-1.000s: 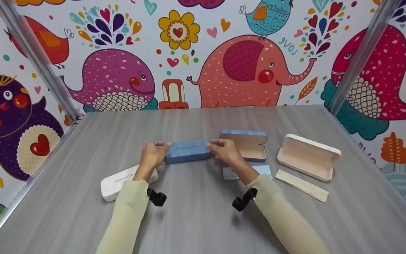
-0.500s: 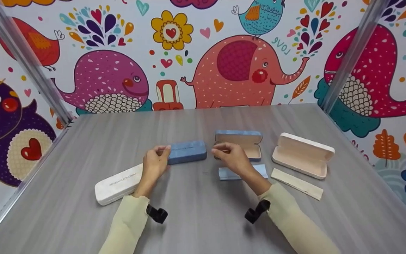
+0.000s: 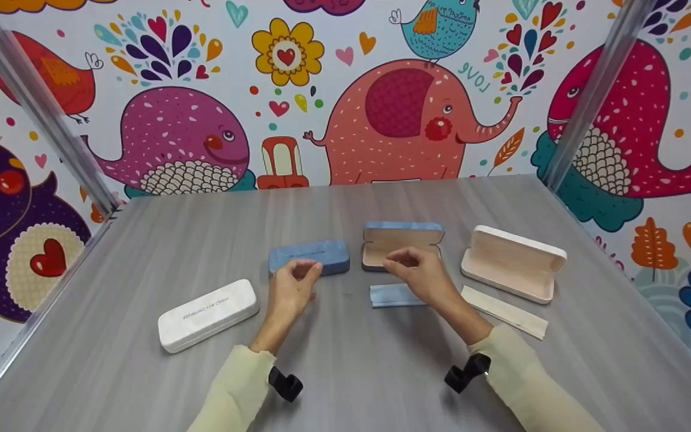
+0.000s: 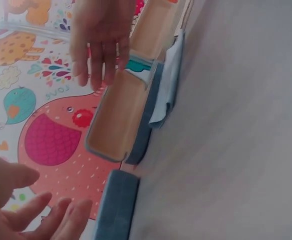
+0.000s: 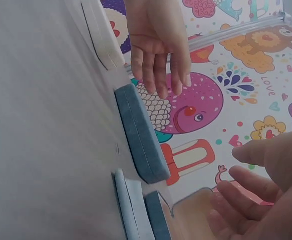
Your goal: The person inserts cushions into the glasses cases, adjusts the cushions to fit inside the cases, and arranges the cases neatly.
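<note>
My left hand (image 3: 291, 293) hovers in front of the closed blue glasses case (image 3: 335, 258), overlapping its lower edge in the head view, with nothing in its loosely bent fingers. My right hand (image 3: 422, 275), likewise holding nothing, is over the front of the open blue glasses case (image 3: 403, 233) and partly hides it. Below that hand a folded light blue cloth (image 3: 388, 296) lies on the table. In the left wrist view, the fingers (image 4: 68, 220) of my left hand are spread apart beside the closed blue case (image 4: 116, 210).
A closed white glasses case (image 3: 209, 315) lies at the left. On the right stands an open white glasses case (image 3: 510, 270) with a beige lining, and a folded cream cloth (image 3: 507, 313) lies before it. A patterned wall (image 3: 297, 120) bounds the table's far edge.
Both hands have let go of the closed blue case, which stays on the table. The right hand has moved right, towards the open blue case; the left has drawn back nearer and rightward.
</note>
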The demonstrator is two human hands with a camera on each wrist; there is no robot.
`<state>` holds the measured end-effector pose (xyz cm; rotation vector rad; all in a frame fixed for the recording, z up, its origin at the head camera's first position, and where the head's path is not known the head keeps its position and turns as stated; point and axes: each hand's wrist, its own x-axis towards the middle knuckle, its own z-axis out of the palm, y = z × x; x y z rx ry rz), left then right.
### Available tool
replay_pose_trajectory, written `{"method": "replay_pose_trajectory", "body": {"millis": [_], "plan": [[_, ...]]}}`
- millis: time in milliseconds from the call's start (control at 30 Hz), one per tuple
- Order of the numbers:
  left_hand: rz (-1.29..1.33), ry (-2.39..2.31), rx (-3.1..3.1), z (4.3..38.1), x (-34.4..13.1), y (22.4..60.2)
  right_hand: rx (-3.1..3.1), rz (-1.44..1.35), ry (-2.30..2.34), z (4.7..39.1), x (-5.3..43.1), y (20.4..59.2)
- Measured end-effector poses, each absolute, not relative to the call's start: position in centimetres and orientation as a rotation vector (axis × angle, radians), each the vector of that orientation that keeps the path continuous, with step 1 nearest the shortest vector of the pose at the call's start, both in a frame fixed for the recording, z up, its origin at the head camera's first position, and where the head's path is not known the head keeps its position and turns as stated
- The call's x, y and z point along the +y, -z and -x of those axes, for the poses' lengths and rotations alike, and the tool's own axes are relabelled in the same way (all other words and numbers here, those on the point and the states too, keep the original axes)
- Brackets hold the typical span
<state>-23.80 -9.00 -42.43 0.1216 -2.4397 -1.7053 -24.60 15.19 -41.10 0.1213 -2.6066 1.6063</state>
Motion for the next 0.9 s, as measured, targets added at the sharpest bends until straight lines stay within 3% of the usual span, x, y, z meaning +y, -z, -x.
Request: {"method": "replay_pose_trajectory", "body": {"millis": [633,900], "plan": [[0.047,1.670,-2.608,23.8,-4.9,44.5,-2.651,0.028,-1.424,24.1,20.6,42.7],[-0.062,1.681,-2.721,24.7,-3.1,43.9,-2.728,0.076,-1.340,24.5,22.3,42.9]]}}
